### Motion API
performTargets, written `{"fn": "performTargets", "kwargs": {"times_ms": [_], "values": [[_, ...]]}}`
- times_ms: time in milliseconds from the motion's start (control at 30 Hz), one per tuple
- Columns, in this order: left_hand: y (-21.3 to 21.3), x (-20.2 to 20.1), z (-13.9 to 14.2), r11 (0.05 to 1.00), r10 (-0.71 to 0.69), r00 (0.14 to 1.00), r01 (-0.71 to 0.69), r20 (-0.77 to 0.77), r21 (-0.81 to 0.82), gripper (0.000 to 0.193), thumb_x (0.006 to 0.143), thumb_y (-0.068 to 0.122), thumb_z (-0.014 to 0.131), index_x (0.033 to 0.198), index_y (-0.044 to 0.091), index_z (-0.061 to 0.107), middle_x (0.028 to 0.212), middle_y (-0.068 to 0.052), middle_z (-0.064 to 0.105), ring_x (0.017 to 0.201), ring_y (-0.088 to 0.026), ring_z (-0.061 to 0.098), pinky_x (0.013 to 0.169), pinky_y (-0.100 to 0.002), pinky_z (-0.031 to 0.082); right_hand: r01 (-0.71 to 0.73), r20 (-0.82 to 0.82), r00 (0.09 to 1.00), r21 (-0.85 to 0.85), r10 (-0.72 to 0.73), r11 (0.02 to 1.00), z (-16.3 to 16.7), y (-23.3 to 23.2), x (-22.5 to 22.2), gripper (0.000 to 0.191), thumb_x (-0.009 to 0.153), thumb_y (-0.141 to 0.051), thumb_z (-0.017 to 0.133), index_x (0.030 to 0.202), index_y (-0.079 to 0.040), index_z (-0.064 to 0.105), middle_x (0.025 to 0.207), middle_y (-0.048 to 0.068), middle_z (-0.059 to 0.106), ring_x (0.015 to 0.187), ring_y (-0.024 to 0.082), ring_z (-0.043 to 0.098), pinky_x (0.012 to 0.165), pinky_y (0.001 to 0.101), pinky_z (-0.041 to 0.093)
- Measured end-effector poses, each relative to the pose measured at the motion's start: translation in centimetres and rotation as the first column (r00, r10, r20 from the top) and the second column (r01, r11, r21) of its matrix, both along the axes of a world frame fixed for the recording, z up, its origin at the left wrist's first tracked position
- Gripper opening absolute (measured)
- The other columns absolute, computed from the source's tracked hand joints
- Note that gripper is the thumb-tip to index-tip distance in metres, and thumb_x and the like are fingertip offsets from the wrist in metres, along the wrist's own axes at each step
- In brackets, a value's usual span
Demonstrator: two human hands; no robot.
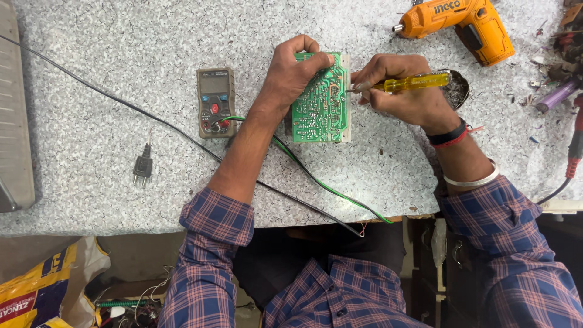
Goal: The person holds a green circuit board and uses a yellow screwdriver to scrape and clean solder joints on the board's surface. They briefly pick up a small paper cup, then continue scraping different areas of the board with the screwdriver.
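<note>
Sleeves: plaid [212, 243], nearest the camera, forearms reaching out over the table [91, 152].
Left hand [291, 73]: clamped on the top left edge of the green circuit board [320, 100].
Board position: solder side up, long axis running away from the person, lower end on the table.
Right hand [401, 91]: closed around a yellow-handled screwdriver [416, 82].
Tool axis: horizontal, tip at the board's right edge.
Nearby: multimeter [215, 102] left of the board.

On the speckled grey table [91, 140], the left hand [291, 76] grips a green circuit board [320, 100] on edge, solder side up. The right hand [401, 91] presses a yellow-handled screwdriver [413, 82] against the board's right edge. A multimeter [215, 102] lies just left of the board; an orange cordless drill [461, 21] rests near the far edge.
</note>
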State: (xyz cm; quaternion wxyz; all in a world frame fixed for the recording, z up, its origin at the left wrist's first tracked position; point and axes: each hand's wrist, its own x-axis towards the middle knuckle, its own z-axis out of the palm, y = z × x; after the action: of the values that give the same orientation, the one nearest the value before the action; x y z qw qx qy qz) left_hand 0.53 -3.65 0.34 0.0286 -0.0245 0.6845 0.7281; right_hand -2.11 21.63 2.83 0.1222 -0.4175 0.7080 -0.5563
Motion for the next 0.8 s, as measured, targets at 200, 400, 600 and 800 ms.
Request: {"fn": "performTargets", "kwargs": {"times_ms": [200,400,600,800], "values": [[-0.07,0.01,-0.06,1.000,0.003,1.000,-0.003,0.006,0.005,0.022,0.084,0.020,0.079,0.083,0.007,0.062,0.074,0.001,0.065,0.064,-0.005,0.060,0.056,-0.023,0.048,-0.007,0.068,0.998,-0.017,0.008,1.000,-0.03,-0.11,-0.13,0.008,0.089,0.003,0.063,0.097,0.003,0.064,0.110,0.015,0.071,0.099,0.018,0.074,0.083,0.0288,0.066],[0.10,-0.04,-0.34,1.000,0.009,1.000,-0.009,-0.010,0.012,0.022,0.083,0.020,0.079,0.083,0.007,0.062,0.075,0.002,0.065,0.065,-0.004,0.059,0.056,-0.023,0.048,-0.008,0.060,0.998,-0.013,0.009,1.000,-0.05,0.08,-0.22,0.008,0.090,0.003,0.063,0.098,0.003,0.065,0.108,0.014,0.071,0.096,0.017,0.073,0.082,0.0284,0.065],[0.09,0.00,-0.39,1.000,0.008,1.000,-0.008,-0.015,0.005,0.022,0.084,0.020,0.079,0.083,0.007,0.062,0.075,0.002,0.064,0.065,-0.005,0.059,0.056,-0.023,0.048,-0.034,-0.013,0.999,-0.027,0.034,0.999,-0.14,0.23,-0.25,0.007,0.089,0.004,0.064,0.096,0.001,0.065,0.100,0.012,0.071,0.104,0.020,0.074,0.087,0.0304,0.064],[0.04,-0.01,-0.23,1.000,0.006,1.000,-0.006,-0.020,0.004,0.021,0.084,0.019,0.079,0.082,0.007,0.061,0.075,0.001,0.065,0.065,-0.005,0.059,0.056,-0.023,0.049,-0.046,0.023,0.999,-0.043,0.047,0.998,-0.22,0.15,-0.34,0.008,0.091,0.005,0.065,0.098,0.001,0.066,0.098,0.011,0.071,0.095,0.017,0.074,0.097,0.0319,0.062]]}}
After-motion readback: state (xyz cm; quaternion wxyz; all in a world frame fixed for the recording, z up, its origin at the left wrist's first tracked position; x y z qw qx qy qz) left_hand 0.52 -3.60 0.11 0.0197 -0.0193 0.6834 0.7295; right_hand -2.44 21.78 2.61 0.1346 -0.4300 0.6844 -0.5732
